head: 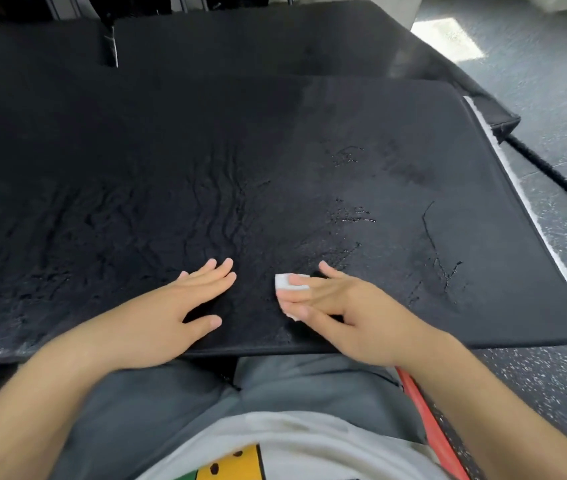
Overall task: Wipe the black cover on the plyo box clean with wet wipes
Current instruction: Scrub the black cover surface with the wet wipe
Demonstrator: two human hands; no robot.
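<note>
The black cover [275,140] lies flat over the plyo box and fills most of the view, with wrinkles in its middle and wet streaks on its right half. My right hand [341,306] presses a small folded white wet wipe [284,284] onto the cover near the front edge, its fingers straight on top of the wipe. Just left of it, my left hand [188,299] rests flat on the cover with fingers spread.
A white fuzzy strip [517,188] runs along the cover's right edge. A second black pad [344,36] lies behind. Speckled gym floor [552,98] is at the right, with a black bar [559,181] on it and a red band [427,420] by my leg.
</note>
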